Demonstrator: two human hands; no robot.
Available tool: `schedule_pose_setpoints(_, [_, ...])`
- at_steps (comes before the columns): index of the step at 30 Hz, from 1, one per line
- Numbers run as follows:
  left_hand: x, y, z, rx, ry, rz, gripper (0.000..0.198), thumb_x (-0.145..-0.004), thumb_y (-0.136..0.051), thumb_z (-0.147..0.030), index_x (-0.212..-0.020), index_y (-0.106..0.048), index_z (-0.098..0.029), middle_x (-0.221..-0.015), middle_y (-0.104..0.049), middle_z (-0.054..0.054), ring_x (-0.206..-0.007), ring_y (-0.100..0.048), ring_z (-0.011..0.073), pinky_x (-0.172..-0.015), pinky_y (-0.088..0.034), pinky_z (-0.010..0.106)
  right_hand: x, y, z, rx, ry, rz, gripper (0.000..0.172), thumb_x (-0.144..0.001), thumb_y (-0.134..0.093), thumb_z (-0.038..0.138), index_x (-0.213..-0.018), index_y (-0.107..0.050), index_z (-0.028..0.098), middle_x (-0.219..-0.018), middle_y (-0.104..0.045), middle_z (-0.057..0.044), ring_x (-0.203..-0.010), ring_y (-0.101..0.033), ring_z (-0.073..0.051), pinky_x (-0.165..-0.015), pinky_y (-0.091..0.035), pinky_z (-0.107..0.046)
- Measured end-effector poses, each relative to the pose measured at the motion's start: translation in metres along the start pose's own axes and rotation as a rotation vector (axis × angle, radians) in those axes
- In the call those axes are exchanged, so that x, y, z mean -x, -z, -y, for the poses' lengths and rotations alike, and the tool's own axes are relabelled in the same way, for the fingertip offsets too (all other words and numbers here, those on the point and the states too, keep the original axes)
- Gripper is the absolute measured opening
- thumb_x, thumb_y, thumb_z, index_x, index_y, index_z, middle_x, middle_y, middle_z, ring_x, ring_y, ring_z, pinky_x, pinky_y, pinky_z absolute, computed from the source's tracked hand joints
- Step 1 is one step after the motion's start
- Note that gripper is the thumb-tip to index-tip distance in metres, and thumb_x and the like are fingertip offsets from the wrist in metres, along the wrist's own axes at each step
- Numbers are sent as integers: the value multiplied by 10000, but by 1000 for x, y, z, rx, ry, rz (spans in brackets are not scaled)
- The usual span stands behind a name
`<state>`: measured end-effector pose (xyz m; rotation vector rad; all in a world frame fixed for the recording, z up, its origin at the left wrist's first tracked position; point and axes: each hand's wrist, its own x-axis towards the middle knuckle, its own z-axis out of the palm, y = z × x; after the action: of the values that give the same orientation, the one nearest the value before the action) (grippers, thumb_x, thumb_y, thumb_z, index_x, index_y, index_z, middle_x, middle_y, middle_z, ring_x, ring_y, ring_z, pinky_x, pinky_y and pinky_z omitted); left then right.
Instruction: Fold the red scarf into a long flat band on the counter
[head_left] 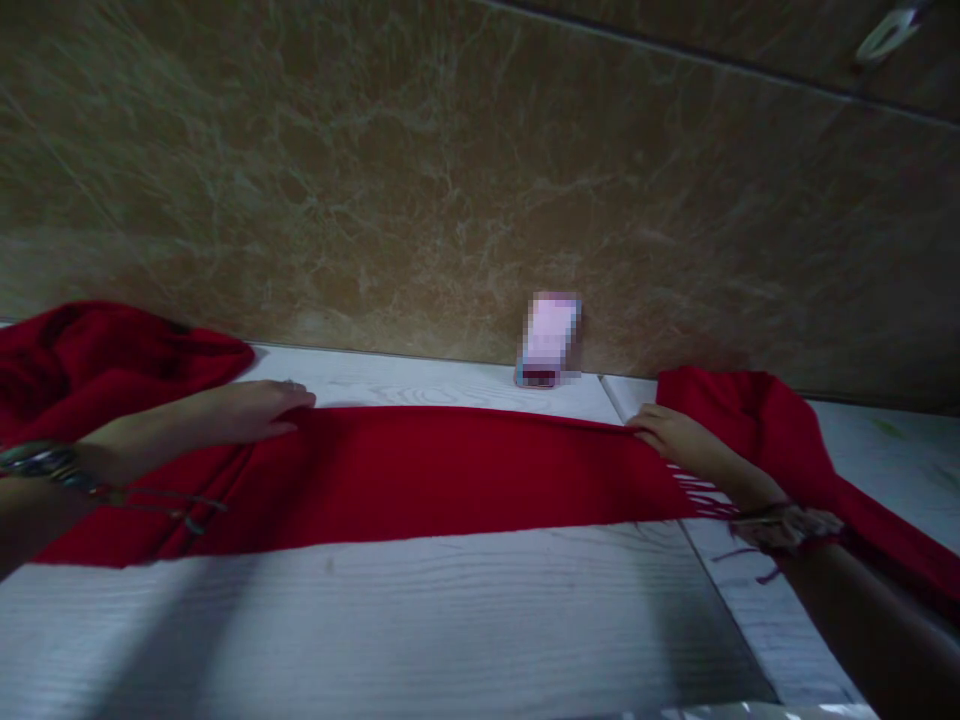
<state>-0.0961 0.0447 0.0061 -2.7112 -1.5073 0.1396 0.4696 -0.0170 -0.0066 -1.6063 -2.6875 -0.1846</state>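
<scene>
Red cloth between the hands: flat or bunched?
Flat: the red cloth lies smooth between left hand and right hand, far edge nearly straight. Doubled or single: cannot tell.

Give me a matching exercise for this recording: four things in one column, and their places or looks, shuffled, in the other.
Things:
1. Left hand
2. Right hand
3. Phone
4. Wall

Places or looks:
A. Brown, with pale veining
B. At the red cloth's upper edge, next to the pale-looking fringe
C. Pixelated, at the far side of the white surface
D. At the upper edge of the same cloth, away from that fringe

Right pairs: 1-D, 2-B, 3-C, 4-A
</scene>
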Motion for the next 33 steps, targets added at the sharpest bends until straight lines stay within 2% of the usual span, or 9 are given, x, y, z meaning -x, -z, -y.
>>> schedule_pose_setpoints(3, [22, 6, -6, -68, -67, 156, 280, -781, -456, -171, -997, -625, -117, -1018, -643, 103, -924, -589, 191, -850, -421, 284, 28, 1, -3, 41, 72, -87, 269, -805, -383, 127, -800, -647, 180, -751, -637, -70, -704, -604, -180, -673, -506, -289])
schedule_pose_setpoints(5, [36, 8, -10, -77, -84, 164, 291, -814, -401, -187, -997, -623, -138, -995, -640, 93, -888, -592, 191, -827, -432, 290, 46, 0, -3, 69, 131, -160, 268, -818, -381, 144, -788, -644, 184, -731, -643, -66, -685, -606, -182, -650, -509, -288])
schedule_pose_setpoints(10, [64, -4, -25, -54, -139, 81, 338, -846, -349, -245, -1075, -594, -200, -1073, -606, 72, -954, -558, 201, -877, -401, 325, 79, -15, -3, 111, 108, -304, 287, -860, -357, 227, -827, -637, 175, -782, -659, -92, -744, -612, -221, -700, -505, -357])
schedule_pose_setpoints(13, [74, -20, -34, -132, 72, -68, 457, -816, -440, -350, -1225, -492, -153, -1285, -459, 141, -1177, -402, 285, -988, -277, 446, 82, -26, 2, 51, 4, -249, 315, -853, -337, 266, -840, -642, 189, -814, -658, -106, -770, -608, -247, -728, -498, -412])
schedule_pose_setpoints(16, [76, -30, -35, -92, 369, -72, 555, -854, -366, -382, -1336, -337, -108, -1392, -307, 182, -1271, -269, 324, -988, -234, 531, 65, -30, 19, -8, -55, -220, 326, -831, -349, 278, -989, -624, 205, -995, -637, -123, -915, -586, -274, -829, -463, -462])
schedule_pose_setpoints(18, [72, -33, -31, 4, 456, -16, 534, -889, -265, -352, -1368, -266, -115, -1414, -273, 172, -1292, -243, 309, -974, -249, 555, 45, -29, 39, -40, -31, -216, 356, -821, -375, 281, -1107, -575, 210, -1122, -592, -124, -1032, -542, -278, -900, -427, -475])
schedule_pose_setpoints(24, [58, -27, -26, 91, 481, -1, 496, -923, -176, -295, -1374, -233, -95, -1450, -188, 171, -1317, -185, 301, -960, -236, 611, -32, -17, 109, -136, 170, -156, 426, -823, -422, 243, -1244, -465, 192, -1251, -523, -111, -1161, -465, -241, -978, -386, -445])
schedule_pose_setpoints(27, [61, -20, -32, 79, 589, 41, 503, -913, -220, -275, -1389, -210, -114, -1456, -157, 179, -1301, -191, 366, -900, -279, 652, -65, -17, 135, -184, 197, -150, 451, -825, -427, 235, -1271, -429, 166, -1270, -506, -128, -1166, -463, -233, -983, -389, -427])
schedule_pose_setpoints(33, [73, -11, -37, 115, 631, 187, 637, -851, -384, -328, -1417, -144, -159, -1458, -131, 191, -1258, -231, 457, -872, -339, 620, -84, -41, 154, -255, 132, -201, 404, -867, -350, 247, -1241, -449, 131, -1221, -544, -152, -1135, -491, -244, -981, -386, -454])
